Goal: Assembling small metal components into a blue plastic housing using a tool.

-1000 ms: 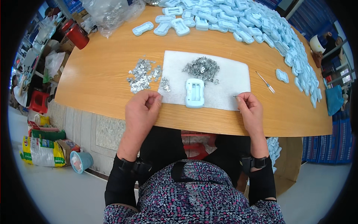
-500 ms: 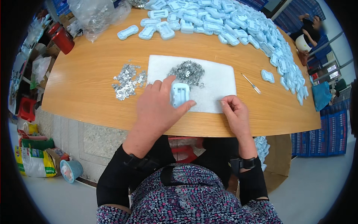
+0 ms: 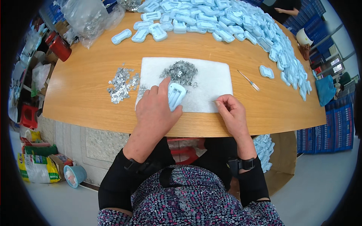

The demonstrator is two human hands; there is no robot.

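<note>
Squeezing a blue case (image 3: pixel 176 96) over a white mat (image 3: pixel 211 81), the left hand (image 3: pixel 155 110) points it longways away, leaning right; the right hand (image 3: pixel 232 113) pinches something tiny (image 3: pixel 215 101). Leftward, past the table (image 3: pixel 85 90), sits a red stool (image 3: pixel 29 116).

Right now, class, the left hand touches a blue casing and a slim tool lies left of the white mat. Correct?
No: the head view shows the slim tool right of the white mat; the left hand does touch the blue casing.
</note>
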